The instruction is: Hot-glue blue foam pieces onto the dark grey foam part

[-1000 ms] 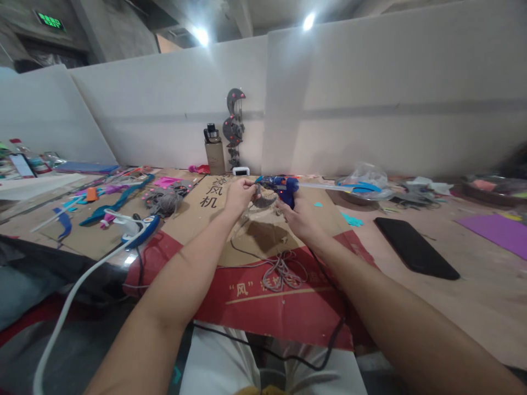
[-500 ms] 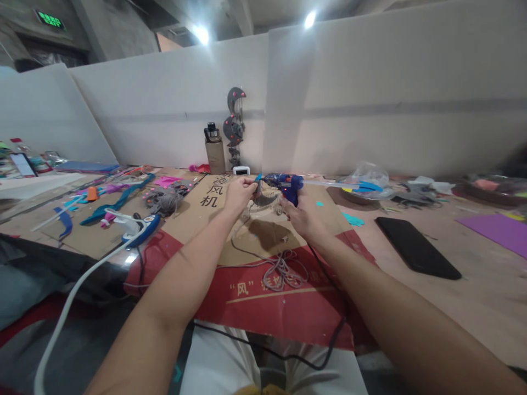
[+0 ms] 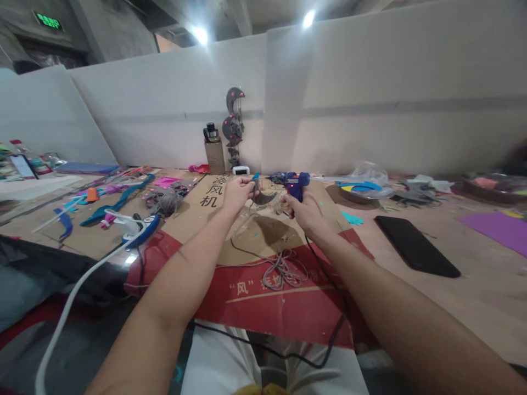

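My left hand (image 3: 241, 193) pinches a dark grey crescent-shaped piece (image 3: 265, 198) by its left end, above the cardboard sheet (image 3: 233, 249). A small blue bit (image 3: 256, 176) shows at the fingertips. My right hand (image 3: 307, 211) is wrapped round the handle of a blue hot glue gun (image 3: 295, 186), with a clear glue stick (image 3: 325, 178) out of its back. The gun's nozzle points left, a little apart from my left fingers. Below the hands, a loose bundle of grey yarn (image 3: 284, 271) lies on the red part of the cardboard.
A black phone (image 3: 415, 246) lies on the right, near a dish (image 3: 358, 192) of craft scraps. On the left are a power strip (image 3: 142, 229) with a white cable and a grey yarn ball (image 3: 164, 200). A bottle (image 3: 214, 151) stands at the back beside a hanging crescent ornament (image 3: 234, 123).
My right hand has drawn the glue gun slightly right, away from my left fingers. My left hand keeps the crescent piece in nearly the same place.
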`<state>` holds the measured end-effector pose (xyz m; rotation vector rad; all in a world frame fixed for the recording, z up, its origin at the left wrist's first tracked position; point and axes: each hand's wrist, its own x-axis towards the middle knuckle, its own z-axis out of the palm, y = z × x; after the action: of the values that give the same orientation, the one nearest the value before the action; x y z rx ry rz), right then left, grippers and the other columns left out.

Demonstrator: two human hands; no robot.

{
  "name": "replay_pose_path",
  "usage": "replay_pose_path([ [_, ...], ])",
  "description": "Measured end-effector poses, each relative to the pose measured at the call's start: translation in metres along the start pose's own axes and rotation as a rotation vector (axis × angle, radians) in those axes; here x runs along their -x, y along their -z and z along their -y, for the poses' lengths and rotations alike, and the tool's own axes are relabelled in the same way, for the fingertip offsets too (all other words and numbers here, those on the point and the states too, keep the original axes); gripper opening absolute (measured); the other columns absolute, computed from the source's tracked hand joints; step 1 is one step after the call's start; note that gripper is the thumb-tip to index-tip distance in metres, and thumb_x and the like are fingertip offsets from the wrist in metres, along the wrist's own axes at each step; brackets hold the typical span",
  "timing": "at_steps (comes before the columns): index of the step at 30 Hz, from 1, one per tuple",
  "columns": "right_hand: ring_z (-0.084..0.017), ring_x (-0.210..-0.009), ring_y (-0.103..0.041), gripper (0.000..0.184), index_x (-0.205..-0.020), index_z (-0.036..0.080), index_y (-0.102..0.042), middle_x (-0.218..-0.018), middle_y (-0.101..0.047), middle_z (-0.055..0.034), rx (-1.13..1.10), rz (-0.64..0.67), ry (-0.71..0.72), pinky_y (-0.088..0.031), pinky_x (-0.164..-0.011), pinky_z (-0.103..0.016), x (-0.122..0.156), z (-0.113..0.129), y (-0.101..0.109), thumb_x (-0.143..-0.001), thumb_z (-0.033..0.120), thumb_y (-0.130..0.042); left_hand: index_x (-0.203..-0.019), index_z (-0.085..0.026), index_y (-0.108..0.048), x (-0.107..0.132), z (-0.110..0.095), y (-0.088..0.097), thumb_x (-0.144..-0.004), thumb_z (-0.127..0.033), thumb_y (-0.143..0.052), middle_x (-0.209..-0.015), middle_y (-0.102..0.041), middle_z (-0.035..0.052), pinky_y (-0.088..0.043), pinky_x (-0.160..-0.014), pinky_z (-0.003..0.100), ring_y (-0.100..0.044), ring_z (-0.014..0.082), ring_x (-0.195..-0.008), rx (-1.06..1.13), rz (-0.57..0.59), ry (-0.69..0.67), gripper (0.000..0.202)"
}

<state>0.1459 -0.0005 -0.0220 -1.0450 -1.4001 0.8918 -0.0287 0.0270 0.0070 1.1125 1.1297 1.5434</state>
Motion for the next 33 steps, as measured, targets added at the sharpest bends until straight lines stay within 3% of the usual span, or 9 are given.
replay_pose_path([
  [4, -0.008, -0.047, -0.046, 0.023, -0.089, 0.021, -0.052, -0.081, -0.065, -0.0017, -0.110, -0.026, -0.138, -0.038, -0.043, -0.024, -0.003, 0.002, 0.005, -0.073, 0.034, -0.062, -0.077, -0.012, -0.058, -0.003, -0.002, 0.004, -0.084, -0.004, -0.056, -0.072, -0.067, 0.0044, -0.057, -0.076, 0.030, -0.065, 0.0101, -0.064, 0.037, -0.046, 0.013, 0.010],
  [7, -0.009, -0.048, -0.047, 0.020, -0.085, 0.020, -0.053, -0.076, -0.065, -0.0024, -0.134, 0.001, -0.289, -0.037, -0.043, -0.024, -0.007, -0.006, 0.008, -0.073, 0.033, -0.062, -0.076, -0.012, -0.057, -0.006, -0.002, 0.008, -0.083, -0.004, -0.056, -0.070, -0.065, 0.0027, -0.057, -0.077, 0.030, -0.064, 0.0095, -0.064, 0.039, -0.074, -0.001, 0.011],
  [11, -0.012, -0.050, -0.049, 0.019, -0.082, 0.018, -0.056, -0.067, -0.061, -0.0028, 0.076, 0.005, -0.387, -0.035, -0.046, -0.025, -0.013, -0.020, 0.012, -0.075, 0.034, -0.063, -0.075, -0.014, -0.057, -0.013, 0.001, 0.014, -0.082, -0.004, -0.057, -0.063, -0.062, -0.0001, -0.056, -0.076, 0.029, -0.063, 0.0096, -0.060, -0.019, -0.107, -0.045, 0.012],
  [15, -0.021, -0.065, -0.060, 0.025, -0.093, 0.014, -0.064, -0.078, -0.068, -0.0114, 0.497, 0.040, -0.301, -0.043, -0.057, -0.032, -0.015, -0.022, 0.016, -0.080, 0.036, -0.061, -0.075, -0.015, -0.058, -0.019, 0.003, 0.021, -0.081, -0.008, -0.058, -0.062, -0.063, 0.0000, -0.054, -0.070, 0.028, -0.063, 0.0117, -0.058, -0.217, -0.138, -0.115, 0.009],
  [20, -0.035, -0.100, -0.064, 0.045, -0.103, 0.003, -0.069, -0.105, -0.067, -0.0291, 1.142, 0.164, -0.130, -0.045, -0.085, -0.042, -0.008, -0.010, 0.018, -0.089, 0.042, -0.050, -0.081, -0.017, -0.063, -0.014, -0.001, 0.029, -0.081, -0.016, -0.059, -0.070, -0.068, 0.0029, -0.051, -0.071, 0.029, -0.066, 0.0160, -0.067, -0.638, -0.161, -0.379, 0.004],
  [24, -0.039, -0.103, -0.062, 0.052, -0.098, 0.003, -0.072, -0.105, -0.067, -0.0299, 1.347, 0.152, -0.021, -0.043, -0.089, -0.046, -0.002, -0.001, 0.024, -0.091, 0.048, -0.047, -0.088, -0.017, -0.065, -0.001, -0.009, 0.024, -0.084, -0.018, -0.058, -0.081, -0.071, 0.0064, -0.049, -0.075, 0.031, -0.066, 0.0188, -0.075, -0.841, -0.158, -0.587, 0.009],
  [26, -0.039, -0.104, -0.062, 0.048, -0.097, 0.005, -0.072, -0.106, -0.066, -0.0293, 1.330, 0.069, -0.006, -0.043, -0.087, -0.046, -0.003, 0.001, 0.026, -0.089, 0.047, -0.050, -0.090, -0.017, -0.065, 0.006, -0.012, 0.019, -0.085, -0.019, -0.057, -0.085, -0.072, 0.0072, -0.048, -0.075, 0.031, -0.067, 0.0193, -0.079, -0.876, -0.144, -0.637, 0.010],
  [28, -0.035, -0.103, -0.062, 0.036, -0.093, 0.009, -0.070, -0.104, -0.067, -0.0255, 1.176, 0.007, 0.049, -0.044, -0.087, -0.044, -0.006, 0.002, 0.024, -0.087, 0.040, -0.053, -0.090, -0.018, -0.065, 0.013, -0.013, 0.014, -0.086, -0.019, -0.057, -0.086, -0.072, 0.0070, -0.048, -0.076, 0.031, -0.067, 0.0195, -0.080, -0.908, -0.136, -0.697, 0.009],
  [33, -0.021, -0.083, -0.063, 0.015, -0.083, 0.022, -0.054, -0.088, -0.068, -0.0072, 0.280, 0.026, 0.051, -0.048, -0.077, -0.035, -0.012, -0.003, 0.000, -0.075, 0.034, -0.058, -0.096, -0.018, -0.065, 0.029, -0.008, 0.000, -0.089, -0.017, -0.053, -0.092, -0.072, 0.0068, -0.050, -0.079, 0.031, -0.067, 0.0185, -0.085, -0.993, 0.009, -0.847, 0.014],
])
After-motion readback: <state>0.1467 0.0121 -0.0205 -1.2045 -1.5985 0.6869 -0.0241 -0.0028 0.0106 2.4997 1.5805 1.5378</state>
